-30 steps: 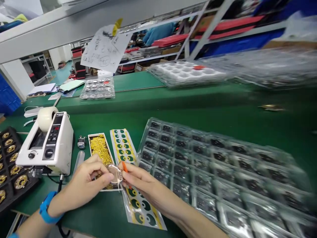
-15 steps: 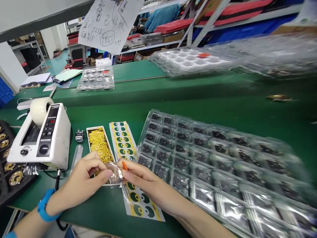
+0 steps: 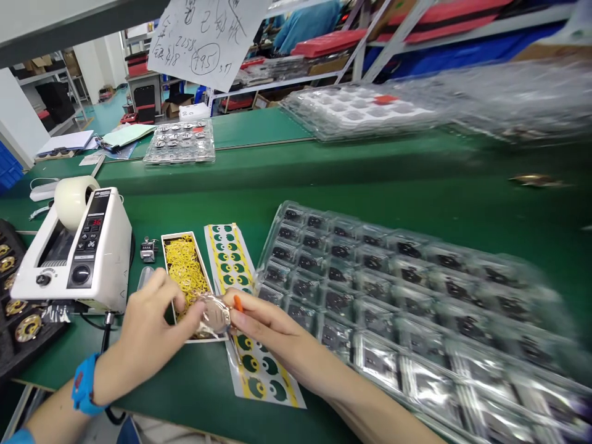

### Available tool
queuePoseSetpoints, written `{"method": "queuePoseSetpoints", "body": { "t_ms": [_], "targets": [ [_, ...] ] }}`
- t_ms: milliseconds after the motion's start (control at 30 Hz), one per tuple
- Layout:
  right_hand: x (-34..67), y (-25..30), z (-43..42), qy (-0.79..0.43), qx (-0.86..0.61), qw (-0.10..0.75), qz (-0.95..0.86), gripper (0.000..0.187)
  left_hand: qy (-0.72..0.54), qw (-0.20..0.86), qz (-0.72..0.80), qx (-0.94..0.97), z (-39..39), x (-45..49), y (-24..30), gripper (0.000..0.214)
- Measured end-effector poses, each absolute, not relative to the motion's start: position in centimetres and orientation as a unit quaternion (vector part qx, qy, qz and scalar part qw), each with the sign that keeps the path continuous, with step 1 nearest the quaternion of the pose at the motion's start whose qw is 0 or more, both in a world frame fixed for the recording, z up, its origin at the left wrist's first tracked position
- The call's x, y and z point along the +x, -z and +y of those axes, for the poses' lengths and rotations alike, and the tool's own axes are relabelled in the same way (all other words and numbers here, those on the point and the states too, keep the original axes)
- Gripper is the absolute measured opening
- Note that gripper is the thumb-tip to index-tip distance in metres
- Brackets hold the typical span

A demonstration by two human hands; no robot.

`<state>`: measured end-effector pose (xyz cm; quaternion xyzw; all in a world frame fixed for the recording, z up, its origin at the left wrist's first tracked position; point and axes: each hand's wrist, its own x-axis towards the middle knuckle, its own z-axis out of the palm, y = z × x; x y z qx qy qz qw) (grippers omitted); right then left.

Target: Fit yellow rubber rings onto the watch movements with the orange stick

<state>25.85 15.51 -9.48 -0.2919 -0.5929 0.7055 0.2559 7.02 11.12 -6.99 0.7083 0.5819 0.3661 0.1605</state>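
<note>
Head view:
1. The left hand (image 3: 150, 314) is pinching a clear disc (image 3: 215, 314) by its edge, fingers curled together, and holding it just above a white box (image 3: 180, 235).
2. The right hand (image 3: 272, 327) is pinching the opposite edge, fingers pressed together, with an orange pick (image 3: 238, 303) standing up beside them.
3. Both hands are gripping only the rim, leaving the disc's face uncovered.
4. The white box is holding loose yellow rings (image 3: 185, 268), and a blister tray (image 3: 283, 213) is holding dark parts in rows.

The left forearm (image 3: 60, 407) wears a chunky blue wristband (image 3: 84, 383) above a blue sleeve (image 3: 19, 436); the right forearm (image 3: 346, 388) is bare.
</note>
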Motion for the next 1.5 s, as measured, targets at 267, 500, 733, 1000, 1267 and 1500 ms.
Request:
{"method": "queuePoseSetpoints", "body": {
  "t_ms": [267, 500, 733, 1000, 1267, 1500],
  "targets": [
    [25.6, 9.5, 15.3, -0.739, -0.264, 0.273, -0.557, 0.045, -0.504, 0.154, 0.437, 0.729, 11.3, 7.2, 7.4, 0.008],
    [25.1, 10.2, 14.9, -0.781, -0.22, 0.275, -0.516, 0.04, -0.445, 0.258, 0.44, 0.735, 11.7, 7.9, 8.6, 0.022],
    [25.1, 9.8, 14.6, -0.748, -0.205, 0.262, -0.574, 0.047, -0.446, 0.394, 0.38, 0.709, 11.5, 7.6, 8.4, 0.033],
    [26.4, 8.4, 16.4, -0.664, -0.227, 0.29, -0.651, 0.048, -0.447, 0.442, 0.407, 0.662, 11.2, 6.6, 8.3, 0.069],
    [26.9, 6.2, 30.8, -0.174, -0.493, 0.194, -0.83, 0.021, -0.507, 0.341, 0.539, 0.58, 12.6, 5.7, 9.6, 0.03],
    [24.0, 7.8, 26.3, -0.009, -0.468, 0.185, -0.864, 0.014, -0.427, 0.246, 0.507, 0.707, 12.5, 5.6, 10.0, 0.023]
  ]
}}
